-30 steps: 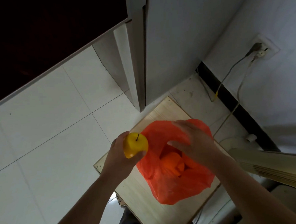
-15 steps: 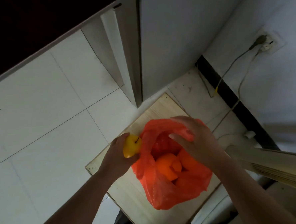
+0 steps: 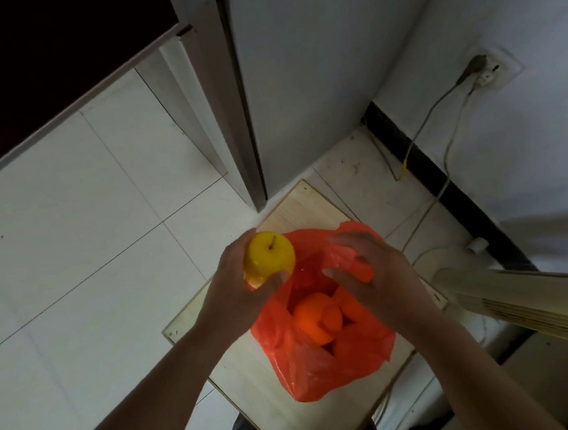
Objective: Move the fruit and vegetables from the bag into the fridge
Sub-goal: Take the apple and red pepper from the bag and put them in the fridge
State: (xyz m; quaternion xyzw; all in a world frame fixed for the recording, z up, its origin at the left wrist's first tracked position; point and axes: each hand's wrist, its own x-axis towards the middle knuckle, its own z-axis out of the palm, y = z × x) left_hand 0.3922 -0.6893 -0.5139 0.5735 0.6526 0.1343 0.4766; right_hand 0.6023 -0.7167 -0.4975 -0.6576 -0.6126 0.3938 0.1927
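No text or label can be read.

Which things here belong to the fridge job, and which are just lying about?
Job: yellow apple in left hand; orange bag, right hand gripping its rim; orange fruit inside; fridge.
Lying about: wooden board under the bag; wall socket; cables; beige ribbed appliance.

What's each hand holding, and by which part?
The left hand grips the yellow apple round its lower side, stem up. The right hand pinches an orange thing at the mouth of the bag; fruit or plastic, I cannot tell.
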